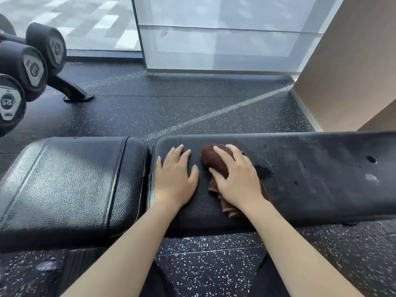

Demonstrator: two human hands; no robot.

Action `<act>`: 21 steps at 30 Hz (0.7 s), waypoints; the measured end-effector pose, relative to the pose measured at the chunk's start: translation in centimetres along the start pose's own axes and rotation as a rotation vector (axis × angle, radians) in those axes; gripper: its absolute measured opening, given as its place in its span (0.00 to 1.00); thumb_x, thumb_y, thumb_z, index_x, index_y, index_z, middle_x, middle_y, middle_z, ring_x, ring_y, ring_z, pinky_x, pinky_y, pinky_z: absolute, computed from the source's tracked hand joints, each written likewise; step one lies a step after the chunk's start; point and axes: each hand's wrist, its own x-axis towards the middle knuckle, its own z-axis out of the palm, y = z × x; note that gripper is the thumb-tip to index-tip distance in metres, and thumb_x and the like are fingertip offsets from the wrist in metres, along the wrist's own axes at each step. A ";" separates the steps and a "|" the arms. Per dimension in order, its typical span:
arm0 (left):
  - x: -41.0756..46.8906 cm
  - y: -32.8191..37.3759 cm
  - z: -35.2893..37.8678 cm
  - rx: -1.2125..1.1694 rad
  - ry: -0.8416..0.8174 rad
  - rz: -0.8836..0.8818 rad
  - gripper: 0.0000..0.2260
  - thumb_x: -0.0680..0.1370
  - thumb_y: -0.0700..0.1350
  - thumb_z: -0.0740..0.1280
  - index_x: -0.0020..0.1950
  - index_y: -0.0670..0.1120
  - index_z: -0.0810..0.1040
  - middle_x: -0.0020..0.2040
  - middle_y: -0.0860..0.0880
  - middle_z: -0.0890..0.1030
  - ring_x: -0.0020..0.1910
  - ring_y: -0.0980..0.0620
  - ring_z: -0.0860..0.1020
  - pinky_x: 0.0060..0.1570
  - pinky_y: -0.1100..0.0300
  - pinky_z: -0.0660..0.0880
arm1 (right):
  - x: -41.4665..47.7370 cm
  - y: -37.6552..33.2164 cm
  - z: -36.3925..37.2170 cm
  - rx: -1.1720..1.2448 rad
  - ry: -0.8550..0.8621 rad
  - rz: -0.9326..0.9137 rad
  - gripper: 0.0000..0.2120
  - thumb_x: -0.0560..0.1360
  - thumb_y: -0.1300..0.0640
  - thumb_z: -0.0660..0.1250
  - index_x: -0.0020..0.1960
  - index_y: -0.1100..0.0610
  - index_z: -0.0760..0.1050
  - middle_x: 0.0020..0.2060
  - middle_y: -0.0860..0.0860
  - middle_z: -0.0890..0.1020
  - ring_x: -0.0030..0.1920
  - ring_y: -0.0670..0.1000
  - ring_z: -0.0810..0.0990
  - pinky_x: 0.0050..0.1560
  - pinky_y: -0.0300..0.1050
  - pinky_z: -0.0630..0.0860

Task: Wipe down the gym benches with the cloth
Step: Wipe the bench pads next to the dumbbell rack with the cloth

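Cloth here is a brown one, bunched up on the long back pad of a black gym bench, close to the pad's left end. Nearest the camera you get both bare forearms coming up from the bottom edge over the speckled black rubber floor. The right hand sits on top of the cloth, fingers spread and curled down over it, pressing it onto the surface; part of the cloth pokes out in front of the fingertips and some folded edge shows by the wrist. The left hand is flat on the same pad just beside it, palm down, fingers apart, holding nothing. Right of the cloth there's a darker patch, and farther along the pad some small holes and a pale scuff. To the left, across a narrow gap, is the separate seat pad, shiny and pebbled. Beyond the bench more rubber floor, with a light streak running diagonally. On the far left, black dumbbells sit on a rack with its foot on the floor. At the back, a glass panel and a beige wall.
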 end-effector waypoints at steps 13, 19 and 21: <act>-0.4 -0.8 -1.5 -0.096 -0.091 0.049 0.20 0.78 0.51 0.58 0.70 0.50 0.68 0.74 0.49 0.63 0.74 0.50 0.56 0.73 0.48 0.46 | 2.2 -3.0 1.0 -0.055 -0.020 0.172 0.26 0.74 0.45 0.64 0.71 0.44 0.64 0.71 0.52 0.64 0.67 0.58 0.66 0.64 0.55 0.65; -0.5 -0.7 -1.4 -0.126 -0.082 0.064 0.18 0.78 0.51 0.59 0.67 0.51 0.71 0.73 0.49 0.65 0.74 0.51 0.56 0.72 0.47 0.45 | -3.4 0.0 -1.2 -0.062 0.028 0.173 0.26 0.73 0.43 0.65 0.69 0.41 0.64 0.70 0.49 0.65 0.67 0.55 0.66 0.63 0.56 0.68; -0.5 -0.4 -1.4 -0.078 -0.105 0.086 0.18 0.78 0.52 0.59 0.67 0.53 0.71 0.73 0.51 0.65 0.74 0.51 0.56 0.72 0.43 0.45 | -2.4 0.6 -1.3 -0.086 0.035 0.184 0.26 0.73 0.43 0.64 0.70 0.42 0.64 0.70 0.49 0.66 0.67 0.55 0.66 0.63 0.57 0.68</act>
